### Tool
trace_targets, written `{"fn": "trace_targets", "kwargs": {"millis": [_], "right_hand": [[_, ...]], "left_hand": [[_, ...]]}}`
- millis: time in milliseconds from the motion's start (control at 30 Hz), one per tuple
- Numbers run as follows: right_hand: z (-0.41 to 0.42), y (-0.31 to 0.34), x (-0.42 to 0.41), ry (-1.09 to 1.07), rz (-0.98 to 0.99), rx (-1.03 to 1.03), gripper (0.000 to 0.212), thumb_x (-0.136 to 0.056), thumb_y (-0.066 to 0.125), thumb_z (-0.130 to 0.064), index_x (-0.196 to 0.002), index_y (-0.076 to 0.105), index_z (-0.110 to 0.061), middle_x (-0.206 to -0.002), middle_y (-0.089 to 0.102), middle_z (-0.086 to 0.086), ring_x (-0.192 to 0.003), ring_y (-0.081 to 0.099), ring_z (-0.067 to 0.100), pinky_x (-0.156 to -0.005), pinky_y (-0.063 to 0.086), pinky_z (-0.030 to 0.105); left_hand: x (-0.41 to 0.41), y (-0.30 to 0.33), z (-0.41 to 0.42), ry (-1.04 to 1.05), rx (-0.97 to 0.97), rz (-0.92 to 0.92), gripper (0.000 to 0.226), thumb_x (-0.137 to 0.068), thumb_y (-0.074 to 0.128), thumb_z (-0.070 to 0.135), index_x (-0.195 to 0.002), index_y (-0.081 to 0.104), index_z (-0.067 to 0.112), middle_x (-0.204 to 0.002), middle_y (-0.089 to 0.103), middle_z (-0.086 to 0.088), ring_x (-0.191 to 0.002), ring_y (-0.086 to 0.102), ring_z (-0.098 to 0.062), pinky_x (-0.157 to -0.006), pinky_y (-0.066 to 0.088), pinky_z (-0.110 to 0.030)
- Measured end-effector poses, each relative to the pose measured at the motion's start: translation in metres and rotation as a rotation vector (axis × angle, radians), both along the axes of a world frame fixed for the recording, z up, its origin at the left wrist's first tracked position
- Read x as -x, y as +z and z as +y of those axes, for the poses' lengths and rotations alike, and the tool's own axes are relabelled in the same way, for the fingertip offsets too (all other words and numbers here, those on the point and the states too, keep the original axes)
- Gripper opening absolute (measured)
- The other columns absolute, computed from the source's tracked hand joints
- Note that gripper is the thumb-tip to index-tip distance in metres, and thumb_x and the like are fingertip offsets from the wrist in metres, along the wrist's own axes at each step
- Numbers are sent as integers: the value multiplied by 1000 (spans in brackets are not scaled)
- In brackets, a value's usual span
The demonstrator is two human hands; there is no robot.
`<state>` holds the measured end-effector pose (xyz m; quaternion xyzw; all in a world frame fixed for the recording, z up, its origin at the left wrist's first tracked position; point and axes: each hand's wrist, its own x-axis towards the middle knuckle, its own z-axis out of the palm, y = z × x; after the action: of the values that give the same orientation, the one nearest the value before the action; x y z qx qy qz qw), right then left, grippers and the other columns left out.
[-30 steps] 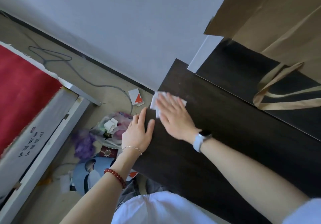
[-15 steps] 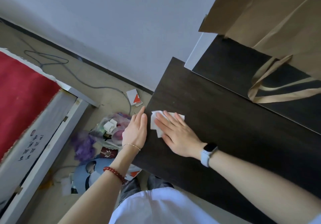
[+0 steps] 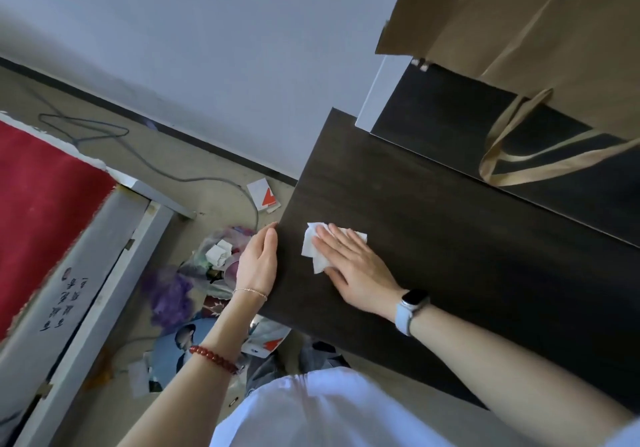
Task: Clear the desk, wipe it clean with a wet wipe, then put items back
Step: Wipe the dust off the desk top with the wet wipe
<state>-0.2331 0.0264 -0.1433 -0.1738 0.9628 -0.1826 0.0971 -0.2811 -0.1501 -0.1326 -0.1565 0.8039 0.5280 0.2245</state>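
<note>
Pressing wet wipe (image 3: 320, 249) flat, right hand (image 3: 356, 270) fingers (image 3: 337, 238) spread.

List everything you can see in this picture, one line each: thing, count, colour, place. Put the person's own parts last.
desk: one, dark brown, centre and right
wet wipe: one, white, on the desk under the right hand
paper bag: one, tan, upper right, handles hanging
cable: one, grey, on the floor
red carpet: one, far left
floor clutter: several pieces, mixed colours, beside the desk
left hand: one, at the desk's edge
right hand: one, flat on the wipe
watch: one, pale band, right wrist
</note>
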Motion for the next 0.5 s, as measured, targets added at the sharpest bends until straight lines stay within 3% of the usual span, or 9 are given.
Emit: {"fn": "trace_targets", "kwargs": {"millis": [67,133,233,300,367,433,500], "right_hand": [[4,1,1,-48,60,85,41,-88,38,-13,-125,54,-7,-134,54,9,-126,47,24,-107,31,36],[0,10,2,-266,15,311,37,-90,37,-13,-120,58,-7,-126,60,9,-120,54,23,-104,39,35],[-2,49,12,-703,-219,823,25,-95,41,-10,-114,57,-9,-111,64,3,-103,59,16,-87,47,19],[4,68,20,-900,-441,1162,20,-96,41,-9,-107,57,-15,-97,63,0,-90,60,13,-75,47,21],[10,76,23,-953,-574,1370,17,-97,40,-10,-100,56,-15,-92,62,1,-84,60,13,-71,47,24],[11,77,21,-932,-607,1400,17,-97,40,-10,-100,56,-14,-94,61,3,-85,60,14,-72,46,26],[13,76,14,-906,-603,1365,19,-95,41,-6,-99,56,-16,-95,61,3,-87,58,15,-74,46,27]], "left_hand": [[-5,8,3,30,59,36,36,-98,34,23,-127,51,11,-134,50,-8,-126,42,-20,-107,27,-29],[-12,18,5,60,111,102,34,-96,39,22,-127,51,11,-134,47,-8,-126,42,-20,-107,28,-30],[-18,31,12,81,85,226,31,-95,44,20,-123,53,12,-130,48,-5,-119,47,-17,-105,38,-33],[-17,37,18,93,-55,221,27,-94,45,17,-119,55,11,-124,54,-6,-107,55,-16,-96,45,-30],[-12,43,25,135,-333,48,24,-96,42,17,-115,55,11,-115,59,-9,-96,61,-19,-87,51,-31],[-9,48,35,160,-617,-212,29,-97,37,27,-115,53,11,-109,62,-9,-91,64,-21,-82,53,-32],[-10,50,43,132,-737,-359,39,-96,32,39,-116,54,13,-104,64,-8,-90,64,-21,-80,55,-33]]}}
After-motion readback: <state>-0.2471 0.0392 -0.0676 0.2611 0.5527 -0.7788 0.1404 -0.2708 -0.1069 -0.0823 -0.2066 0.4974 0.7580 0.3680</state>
